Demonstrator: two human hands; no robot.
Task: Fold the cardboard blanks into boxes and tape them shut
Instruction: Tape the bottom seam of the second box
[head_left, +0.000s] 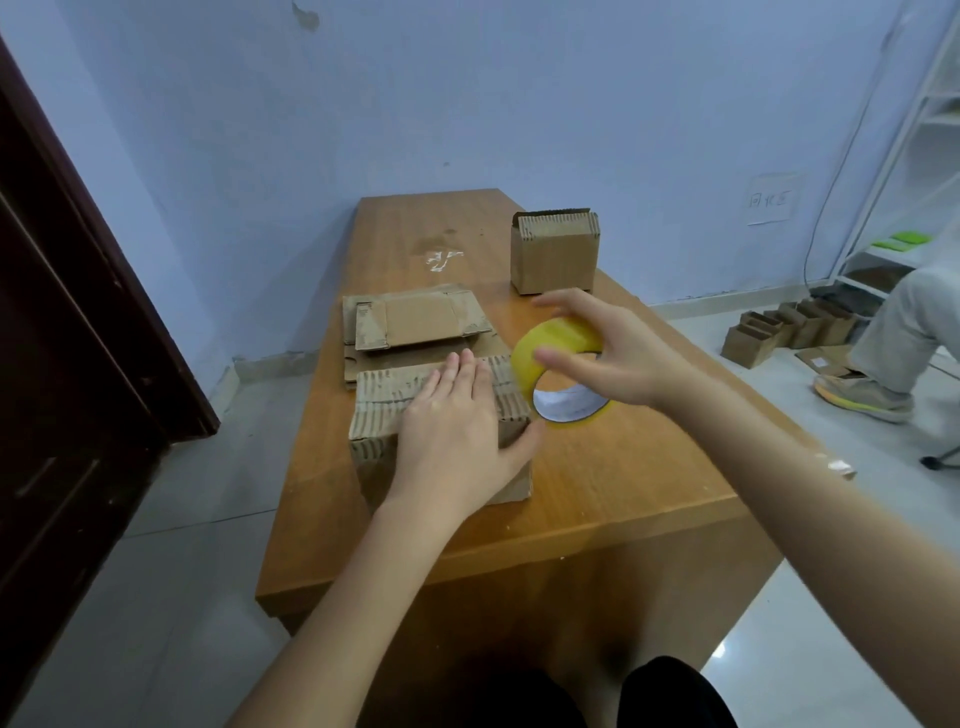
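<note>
Near the wooden table's (597, 499) front edge, the left hand (457, 441) is pressing straight, together fingers flat on the corrugated cardboard box (379, 415), the right hand (613, 353) is gripping the yellowish tape roll (561, 364) beside it, flat blanks (415, 322) lying behind, a finished box (553, 252) standing farther back.
</note>
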